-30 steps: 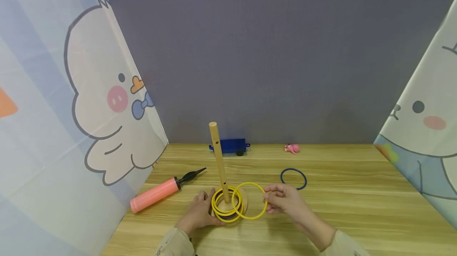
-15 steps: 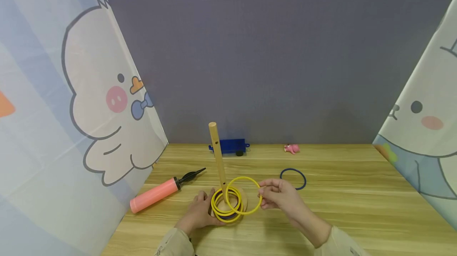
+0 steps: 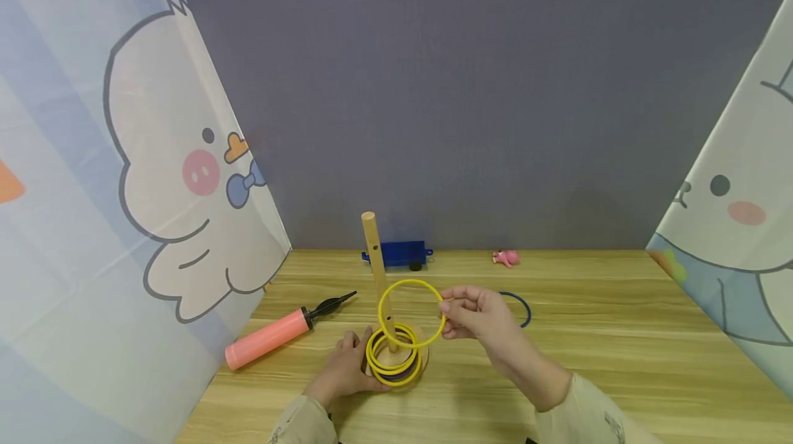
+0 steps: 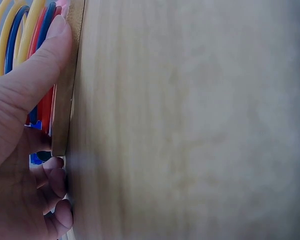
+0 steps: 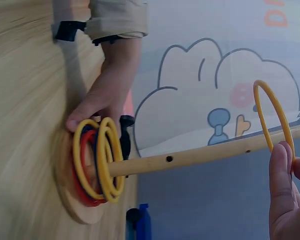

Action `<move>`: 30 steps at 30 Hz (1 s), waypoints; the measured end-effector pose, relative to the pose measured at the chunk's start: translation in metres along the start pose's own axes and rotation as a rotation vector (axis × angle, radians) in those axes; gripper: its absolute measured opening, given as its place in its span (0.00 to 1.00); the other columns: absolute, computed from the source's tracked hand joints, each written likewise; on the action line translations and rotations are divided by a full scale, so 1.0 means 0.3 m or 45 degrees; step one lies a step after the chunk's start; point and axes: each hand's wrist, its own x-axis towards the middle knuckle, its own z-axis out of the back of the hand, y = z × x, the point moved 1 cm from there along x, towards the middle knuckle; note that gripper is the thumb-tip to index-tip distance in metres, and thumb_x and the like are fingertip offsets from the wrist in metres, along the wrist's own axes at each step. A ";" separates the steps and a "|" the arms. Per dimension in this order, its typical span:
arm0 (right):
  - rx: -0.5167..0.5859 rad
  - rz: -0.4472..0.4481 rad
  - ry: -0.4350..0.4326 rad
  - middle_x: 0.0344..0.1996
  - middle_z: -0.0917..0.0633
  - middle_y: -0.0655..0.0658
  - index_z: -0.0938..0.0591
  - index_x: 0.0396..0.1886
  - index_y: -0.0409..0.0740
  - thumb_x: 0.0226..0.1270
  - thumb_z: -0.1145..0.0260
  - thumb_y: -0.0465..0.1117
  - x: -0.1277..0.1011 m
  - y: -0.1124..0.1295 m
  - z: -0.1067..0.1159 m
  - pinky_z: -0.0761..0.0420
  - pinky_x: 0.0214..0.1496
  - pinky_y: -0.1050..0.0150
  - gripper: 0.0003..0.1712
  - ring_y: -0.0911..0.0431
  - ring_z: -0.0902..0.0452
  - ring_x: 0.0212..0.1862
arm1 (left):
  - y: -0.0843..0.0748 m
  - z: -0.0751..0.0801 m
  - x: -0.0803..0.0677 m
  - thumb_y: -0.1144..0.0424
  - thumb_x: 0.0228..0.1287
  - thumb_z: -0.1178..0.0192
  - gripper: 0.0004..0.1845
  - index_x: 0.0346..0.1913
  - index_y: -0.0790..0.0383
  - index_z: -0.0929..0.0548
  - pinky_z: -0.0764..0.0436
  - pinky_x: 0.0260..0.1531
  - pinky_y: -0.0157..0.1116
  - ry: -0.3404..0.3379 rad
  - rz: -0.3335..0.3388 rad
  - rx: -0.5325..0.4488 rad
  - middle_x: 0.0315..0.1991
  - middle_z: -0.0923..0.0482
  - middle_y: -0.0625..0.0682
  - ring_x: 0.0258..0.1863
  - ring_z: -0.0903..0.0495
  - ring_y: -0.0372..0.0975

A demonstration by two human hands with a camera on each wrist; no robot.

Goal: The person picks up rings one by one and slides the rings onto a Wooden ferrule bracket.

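Note:
My right hand point(image 3: 480, 320) pinches a yellow ring point(image 3: 411, 281) between thumb and fingers. In the head view the ring overlaps the wooden post point(image 3: 375, 258), below the post's top; its left edge crosses in front of the post. My left hand point(image 3: 347, 365) grips the left edge of the post's round base point(image 3: 424, 356), with the thumb along the rim in the left wrist view. Several stacked yellow rings point(image 3: 399, 385) lie around the foot of the post, with dark blue rings and red rings point(image 4: 48, 110) among them.
A dark blue ring point(image 3: 528, 310) lies on the table behind my right hand, partly covered. A pink hand pump point(image 3: 272, 338) lies at the left. At the back stand a blue toy trailer point(image 3: 404, 254) and a small pink toy point(image 3: 509, 257). Grey cloth borders the table.
My right hand has moved the yellow ring up and to the left, from beside the post to in front of it. The left hand has stayed on the base.

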 end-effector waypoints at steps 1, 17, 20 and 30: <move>0.004 0.008 -0.009 0.31 0.17 0.44 0.25 0.52 0.25 0.67 0.34 0.36 0.003 0.012 -0.005 0.17 0.36 0.61 0.20 0.57 0.18 0.29 | 0.001 0.000 0.001 0.35 0.37 0.24 0.65 0.76 0.64 0.43 0.41 0.33 0.40 0.000 0.004 0.003 0.39 0.44 0.52 0.36 0.43 0.44; 0.083 0.252 -0.126 0.31 0.16 0.44 0.24 0.51 0.29 0.69 0.37 0.32 0.058 0.194 -0.105 0.17 0.38 0.58 0.14 0.57 0.19 0.29 | 0.011 -0.003 0.007 0.33 0.36 0.25 0.65 0.75 0.64 0.42 0.41 0.33 0.39 0.000 0.001 0.012 0.39 0.43 0.51 0.36 0.42 0.43; 0.090 0.288 -0.147 0.32 0.16 0.43 0.24 0.51 0.30 0.69 0.37 0.33 0.070 0.225 -0.120 0.17 0.39 0.57 0.14 0.56 0.19 0.29 | 0.008 -0.001 0.006 0.34 0.36 0.24 0.66 0.75 0.64 0.42 0.41 0.33 0.39 -0.001 0.006 0.003 0.39 0.43 0.51 0.36 0.42 0.44; 0.131 0.311 -0.234 0.33 0.17 0.42 0.23 0.52 0.34 0.69 0.35 0.36 0.135 0.279 -0.160 0.17 0.39 0.60 0.15 0.56 0.18 0.30 | -0.002 0.002 -0.005 0.35 0.37 0.24 0.65 0.75 0.64 0.42 0.41 0.33 0.40 0.005 0.006 -0.010 0.39 0.43 0.52 0.37 0.42 0.44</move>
